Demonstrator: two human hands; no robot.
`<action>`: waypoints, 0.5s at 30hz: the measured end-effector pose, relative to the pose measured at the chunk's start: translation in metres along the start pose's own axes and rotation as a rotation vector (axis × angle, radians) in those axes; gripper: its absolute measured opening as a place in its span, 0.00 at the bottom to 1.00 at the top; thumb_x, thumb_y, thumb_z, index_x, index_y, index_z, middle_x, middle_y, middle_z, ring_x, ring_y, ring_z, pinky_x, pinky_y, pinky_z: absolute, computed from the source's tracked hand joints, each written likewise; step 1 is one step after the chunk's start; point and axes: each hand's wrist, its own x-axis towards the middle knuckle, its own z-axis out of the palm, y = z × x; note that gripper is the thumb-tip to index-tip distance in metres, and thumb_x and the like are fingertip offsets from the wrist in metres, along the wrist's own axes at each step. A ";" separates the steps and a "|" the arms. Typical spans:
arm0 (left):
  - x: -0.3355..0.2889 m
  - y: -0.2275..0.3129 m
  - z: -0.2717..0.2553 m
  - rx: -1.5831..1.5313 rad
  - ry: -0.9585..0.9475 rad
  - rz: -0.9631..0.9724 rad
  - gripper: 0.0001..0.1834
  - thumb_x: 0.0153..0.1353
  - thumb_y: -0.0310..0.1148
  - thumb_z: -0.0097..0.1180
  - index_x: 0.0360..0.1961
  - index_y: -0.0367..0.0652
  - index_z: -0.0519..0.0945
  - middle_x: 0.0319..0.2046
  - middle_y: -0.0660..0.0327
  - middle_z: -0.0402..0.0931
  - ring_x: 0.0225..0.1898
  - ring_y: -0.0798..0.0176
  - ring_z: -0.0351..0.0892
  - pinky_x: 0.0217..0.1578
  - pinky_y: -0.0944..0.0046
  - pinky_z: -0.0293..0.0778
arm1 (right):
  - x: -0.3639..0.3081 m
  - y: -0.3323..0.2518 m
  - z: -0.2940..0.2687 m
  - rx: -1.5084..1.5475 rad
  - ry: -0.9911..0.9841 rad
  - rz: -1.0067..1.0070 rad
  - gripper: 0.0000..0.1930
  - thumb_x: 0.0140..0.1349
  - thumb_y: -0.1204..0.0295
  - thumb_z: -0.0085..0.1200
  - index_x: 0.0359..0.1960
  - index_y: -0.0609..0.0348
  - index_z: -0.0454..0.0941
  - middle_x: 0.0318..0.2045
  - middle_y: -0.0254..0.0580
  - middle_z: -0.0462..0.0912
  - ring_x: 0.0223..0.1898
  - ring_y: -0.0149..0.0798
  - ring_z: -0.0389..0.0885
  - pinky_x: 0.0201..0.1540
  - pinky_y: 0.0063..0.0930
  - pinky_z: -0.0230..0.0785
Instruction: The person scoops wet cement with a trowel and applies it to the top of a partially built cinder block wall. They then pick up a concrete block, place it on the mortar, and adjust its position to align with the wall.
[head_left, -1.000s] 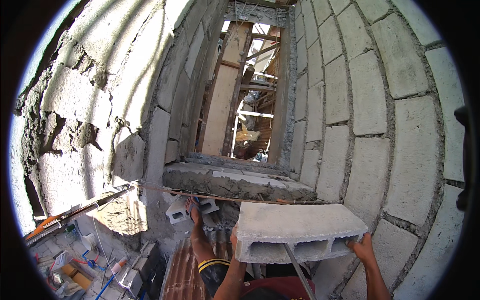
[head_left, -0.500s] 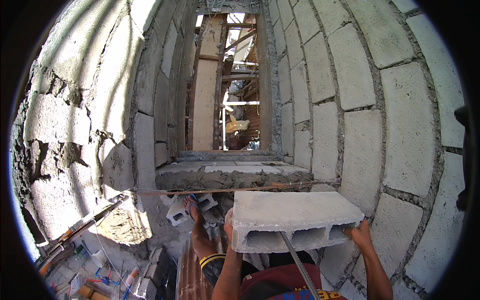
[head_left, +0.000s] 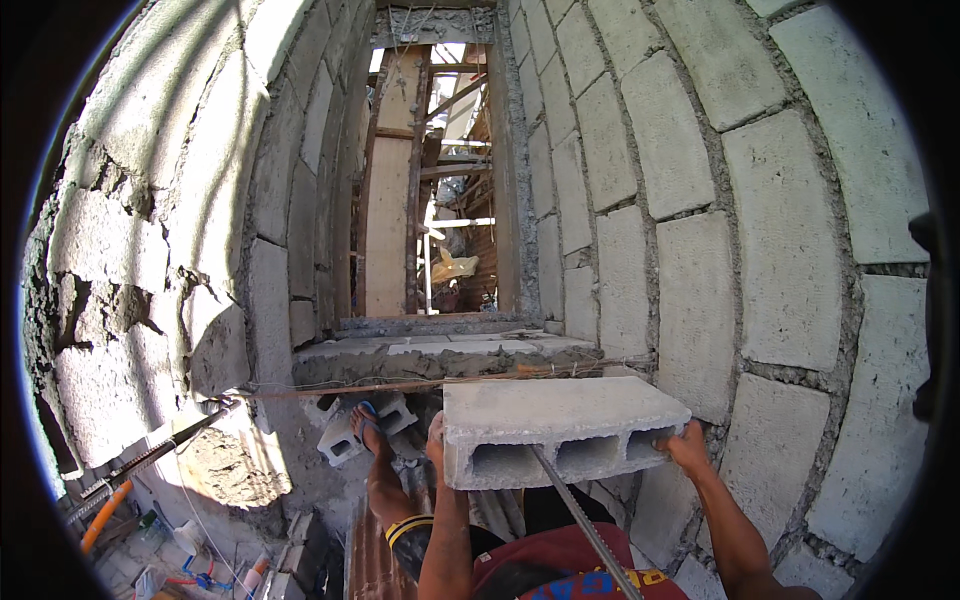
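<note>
Both my hands carry a grey hollow concrete block (head_left: 565,405), with its row of openings turned toward me. My left hand (head_left: 436,445) is closed on the block's left end, its fingers partly hidden. At the other end, my right hand (head_left: 686,450) grips the corner beside the right opening. A ribbed steel bar (head_left: 585,525) slants up from the lower edge, and its far end goes out of sight at the left opening. Just beyond the block runs a low course of blocks with rough mortar (head_left: 450,371) on its near side. A thin string line (head_left: 370,388) crosses in front of it.
Tall block walls (head_left: 690,290) rise on both sides. Another hollow block (head_left: 345,440) lies by my sandalled foot (head_left: 367,425), near rusty corrugated metal sheeting (head_left: 375,545). Steel bars (head_left: 150,460) and clutter sit lower left. Beyond the low course is a framed opening with planks (head_left: 390,200).
The view has shifted, so the walls and opening sit farther left in the picture. The block, still in both hands, has moved slightly up and away toward the low course.
</note>
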 end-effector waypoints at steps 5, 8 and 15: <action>0.000 -0.021 -0.006 0.012 0.164 -0.101 0.22 0.62 0.28 0.52 0.57 0.33 0.75 0.48 0.58 0.79 0.47 0.65 0.78 0.50 0.67 0.73 | 0.031 0.013 -0.005 -0.024 -0.032 0.134 0.24 0.39 0.85 0.60 0.44 0.70 0.78 0.39 0.45 0.83 0.41 0.42 0.79 0.47 0.36 0.71; 0.004 -0.019 -0.005 -0.060 0.200 -0.128 0.23 0.60 0.30 0.54 0.57 0.33 0.76 0.50 0.59 0.78 0.48 0.64 0.77 0.51 0.67 0.72 | 0.047 0.019 -0.001 0.024 -0.152 0.106 0.27 0.40 0.85 0.61 0.49 0.69 0.76 0.42 0.46 0.82 0.43 0.42 0.79 0.47 0.36 0.70; -0.015 0.033 0.045 -0.207 0.314 -0.182 0.27 0.55 0.29 0.52 0.58 0.32 0.73 0.48 0.54 0.77 0.47 0.58 0.78 0.47 0.63 0.76 | 0.091 0.053 0.013 0.029 -0.139 0.110 0.24 0.40 0.84 0.60 0.45 0.70 0.79 0.39 0.44 0.84 0.41 0.41 0.80 0.48 0.34 0.70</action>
